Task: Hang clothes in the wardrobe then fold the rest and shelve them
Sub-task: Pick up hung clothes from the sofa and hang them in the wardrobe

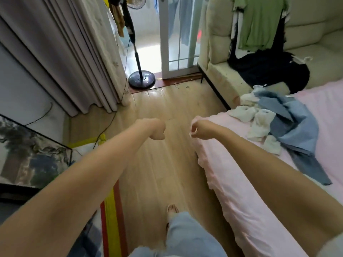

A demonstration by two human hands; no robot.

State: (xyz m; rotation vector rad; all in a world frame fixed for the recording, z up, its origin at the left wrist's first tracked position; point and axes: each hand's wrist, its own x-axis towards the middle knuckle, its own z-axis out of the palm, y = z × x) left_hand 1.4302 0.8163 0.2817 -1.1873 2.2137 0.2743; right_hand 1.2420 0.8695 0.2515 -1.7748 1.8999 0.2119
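Blue garment (295,125) lies crumpled with white clothes (259,121) on the pink bed (241,191), near its edge. Left hand (157,131) fingers curled, holding nothing; right hand (199,129) fingers pinch the bed's corner. Wood floor (163,164) runs open beside the bed.

A pile of clothes (284,125) lies on the bed (246,191) at right, sofa (315,52) behind it, curtain (74,62) left.

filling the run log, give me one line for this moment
left hand: fist, holds nothing | right hand: curled, empty | blue garment: heaped on pink bed | green shirt: draped over sofa
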